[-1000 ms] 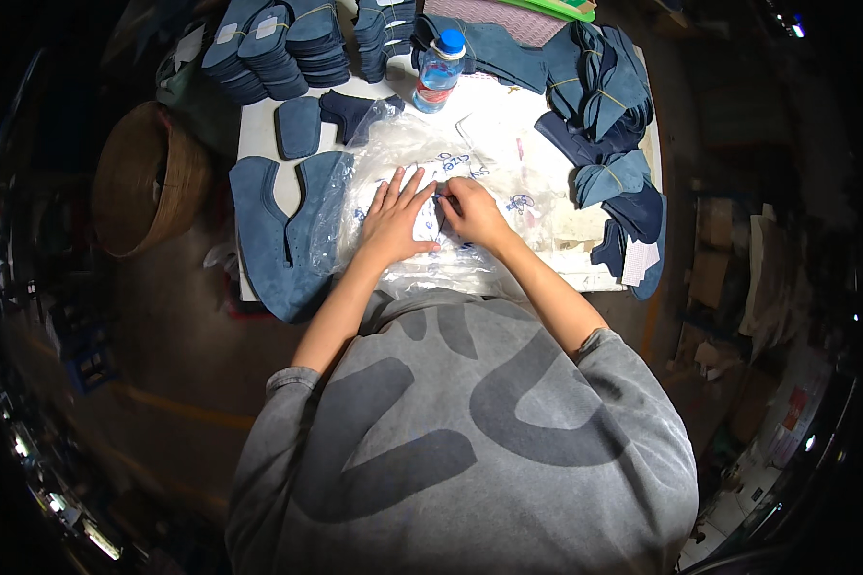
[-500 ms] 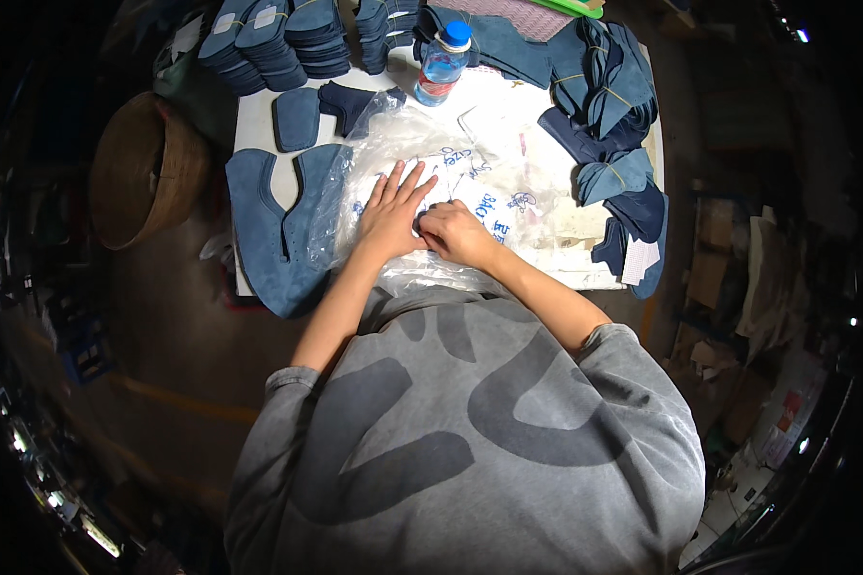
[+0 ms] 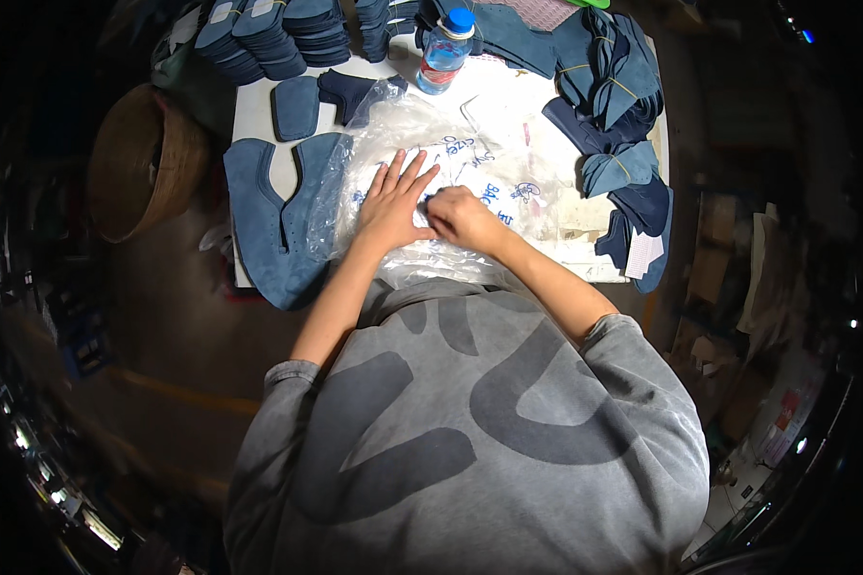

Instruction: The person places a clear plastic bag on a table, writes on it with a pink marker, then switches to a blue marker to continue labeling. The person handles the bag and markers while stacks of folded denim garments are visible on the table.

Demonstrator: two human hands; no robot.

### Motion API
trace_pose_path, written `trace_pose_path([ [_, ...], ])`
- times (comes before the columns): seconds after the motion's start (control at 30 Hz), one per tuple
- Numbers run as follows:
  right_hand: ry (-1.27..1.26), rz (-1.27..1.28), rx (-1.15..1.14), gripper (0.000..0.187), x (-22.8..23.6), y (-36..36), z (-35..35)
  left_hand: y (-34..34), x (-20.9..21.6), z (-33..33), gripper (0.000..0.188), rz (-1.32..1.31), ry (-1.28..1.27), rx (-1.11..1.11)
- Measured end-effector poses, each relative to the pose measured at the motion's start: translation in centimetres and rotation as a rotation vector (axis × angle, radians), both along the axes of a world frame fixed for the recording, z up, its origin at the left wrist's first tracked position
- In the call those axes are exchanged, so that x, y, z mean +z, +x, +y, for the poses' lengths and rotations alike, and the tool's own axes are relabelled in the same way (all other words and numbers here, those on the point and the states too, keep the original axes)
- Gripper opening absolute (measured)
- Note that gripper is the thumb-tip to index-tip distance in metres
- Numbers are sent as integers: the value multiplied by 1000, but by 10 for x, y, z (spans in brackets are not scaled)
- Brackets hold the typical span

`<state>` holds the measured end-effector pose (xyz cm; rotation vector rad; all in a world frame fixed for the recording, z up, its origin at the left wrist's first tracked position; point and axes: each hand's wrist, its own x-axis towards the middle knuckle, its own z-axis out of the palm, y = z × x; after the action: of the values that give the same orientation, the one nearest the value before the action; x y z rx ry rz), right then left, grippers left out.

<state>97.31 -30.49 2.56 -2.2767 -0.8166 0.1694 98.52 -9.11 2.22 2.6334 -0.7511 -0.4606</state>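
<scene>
A clear, crumpled plastic bag (image 3: 403, 120) with blue handwriting lies over white material on the table, close in front of me. Fingers spread, my left hand (image 3: 393, 213) rests flat on it. Just to the right, my right hand (image 3: 460, 220) is curled into a fist against the plastic. Whatever that fist may hold is hidden; only a small dark bit shows by its left side. Left of the bag lies a large V-shaped blue leather piece (image 3: 302, 225), with a smaller blue panel (image 3: 296, 107) beyond it.
A bottle with a blue cap (image 3: 438, 72) stands on the white table (image 3: 573, 257) beyond the bag. Stacked blue pieces (image 3: 267, 38) line the far left, and banded blue bundles (image 3: 618, 81) the right. A round woven basket (image 3: 134, 168) stands left of the table.
My right hand has shifted slightly right and turned more knuckles-up, opening a small gap from the left fingers. My left hand stays flat on the bag. The whole view has shifted slightly.
</scene>
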Motion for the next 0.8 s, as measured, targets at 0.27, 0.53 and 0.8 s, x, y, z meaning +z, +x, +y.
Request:
trace_pose_path([
  [0.27,21,-9,-17,8,0,1,1,0,0,1,128,19,-28,9],
  [0.53,12,-29,-194,6,-10,17,-6,-1,-4,1,135,-9,-55,13],
  [0.8,-19,-24,-226,8,-10,5,8,0,-4,0,141,-18,-29,42],
])
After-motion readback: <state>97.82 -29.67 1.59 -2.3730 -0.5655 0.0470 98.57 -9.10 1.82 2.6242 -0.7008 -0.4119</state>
